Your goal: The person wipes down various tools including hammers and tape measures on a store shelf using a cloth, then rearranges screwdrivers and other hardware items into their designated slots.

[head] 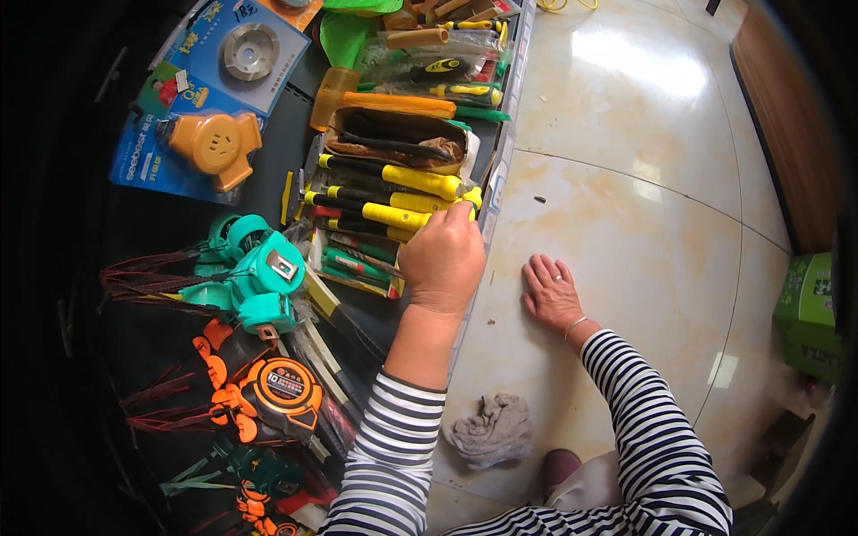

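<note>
My left hand [445, 253] is closed at the front ends of a row of yellow-and-black handled tools [422, 179]. A yellow handle end [473, 197] shows just beyond its knuckles, and the fist hides the rest of what it grips. Beside the fist lies an open carton [358, 261] of green-sleeved drill bits, partly covered by the hand. My right hand [554, 289] is over the tiled floor [603, 221], palm down, fingers a little apart and holding nothing. Whether it rests on the floor I cannot tell.
Along the shelf lie an orange-handled mallet [399, 103], teal tape measures [268, 264] and an orange-black tape measure [285, 392]. Blister-packed goods [214, 144] stand behind. A grey rag [493, 432] is on the floor; a green carton [808, 315] sits at right.
</note>
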`<act>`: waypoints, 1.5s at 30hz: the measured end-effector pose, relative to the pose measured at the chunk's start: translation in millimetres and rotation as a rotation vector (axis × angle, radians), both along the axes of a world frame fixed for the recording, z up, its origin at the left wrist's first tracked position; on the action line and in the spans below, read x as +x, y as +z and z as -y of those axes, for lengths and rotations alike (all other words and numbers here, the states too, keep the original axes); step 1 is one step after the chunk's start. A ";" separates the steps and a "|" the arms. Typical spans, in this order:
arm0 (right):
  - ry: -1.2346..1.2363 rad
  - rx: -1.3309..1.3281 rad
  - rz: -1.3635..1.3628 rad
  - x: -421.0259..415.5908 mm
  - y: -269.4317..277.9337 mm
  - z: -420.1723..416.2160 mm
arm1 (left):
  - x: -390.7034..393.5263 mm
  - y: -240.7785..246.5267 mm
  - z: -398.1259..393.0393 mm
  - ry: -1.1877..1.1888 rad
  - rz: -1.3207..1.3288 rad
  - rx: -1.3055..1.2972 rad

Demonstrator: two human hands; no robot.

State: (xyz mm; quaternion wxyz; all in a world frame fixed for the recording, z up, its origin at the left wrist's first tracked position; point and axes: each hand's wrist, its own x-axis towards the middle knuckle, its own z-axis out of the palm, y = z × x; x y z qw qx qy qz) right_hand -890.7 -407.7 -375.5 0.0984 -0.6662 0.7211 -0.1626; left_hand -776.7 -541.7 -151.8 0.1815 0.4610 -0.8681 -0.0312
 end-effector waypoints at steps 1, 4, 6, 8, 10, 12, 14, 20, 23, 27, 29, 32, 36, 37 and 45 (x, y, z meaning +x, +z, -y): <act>-0.004 0.007 0.007 -0.6 0.3 0.3 | 0.1 -0.5 0.6 0.002 0.017 0.014; 0.010 0.005 -0.004 -2.2 0.7 -0.7 | -4.7 -7.5 4.8 -0.035 0.053 -0.043; 0.009 0.007 -0.005 -2.9 0.7 -1.4 | -14.0 -19.3 11.1 -0.060 0.066 -0.103; 0.014 0.005 0.002 -1.5 2.9 2.3 | -27.0 -31.4 21.1 -0.060 0.079 -0.163; 0.012 0.022 0.009 -1.2 4.0 0.6 | -44.1 -33.3 29.8 -0.027 0.147 -0.147; 0.013 0.003 -0.003 -2.8 3.6 1.3 | -52.0 -29.8 33.0 -0.030 0.188 -0.124; 0.011 0.006 -0.005 -4.3 3.0 -1.9 | -40.2 -40.8 30.3 -0.087 -0.051 -0.239; -0.006 0.007 0.008 0.0 3.0 -1.9 | -8.0 -33.2 -26.1 -0.116 -0.302 -0.195; -0.013 -0.024 -0.007 3.5 2.0 -0.7 | 16.3 -25.8 -72.3 -0.154 -0.323 -0.093; -0.038 -0.008 -0.029 5.5 4.7 -0.9 | 54.0 -11.0 -127.5 -0.044 -0.572 0.338; -0.026 -0.061 -0.036 2.1 2.0 -0.3 | 74.8 -23.9 -146.5 0.046 -0.776 0.683; -0.101 -0.066 0.035 -9.2 -3.2 -8.3 | 109.6 -30.3 -156.0 -0.033 -0.249 0.253; -0.333 0.231 1.057 17.9 35.8 -40.4 | 148.5 -24.0 -175.9 0.013 -0.174 0.161; -0.364 0.305 1.449 25.4 58.6 -50.0 | 153.1 -26.8 -184.4 -0.003 -0.146 0.129; -0.316 0.396 1.706 78.4 113.6 -92.1 | 190.2 -49.3 -274.6 -0.089 -0.201 0.271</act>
